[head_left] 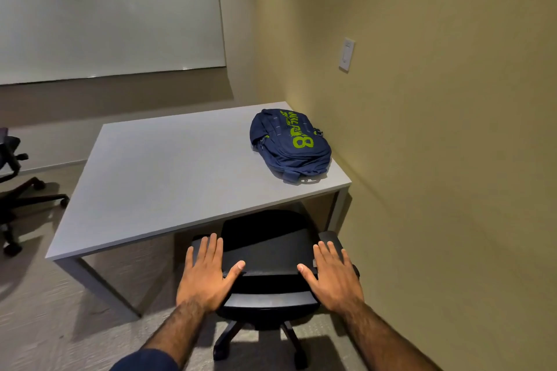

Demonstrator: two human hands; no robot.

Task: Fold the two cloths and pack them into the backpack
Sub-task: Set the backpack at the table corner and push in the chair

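Observation:
A navy backpack [291,144] with green lettering lies flat near the right edge of the grey table [168,172], its zips looking closed. No cloths are in view. My left hand [208,272] and my right hand [331,275] are held flat with straight fingers over the back of a black office chair [268,253], one at each side, and hold nothing. Whether the palms touch the chair I cannot tell.
The black chair is tucked partly under the table's near edge. A yellowish wall with a light switch [346,54] runs close along the right. A second office chair [15,184] stands at far left. A whiteboard [105,9] hangs behind the table.

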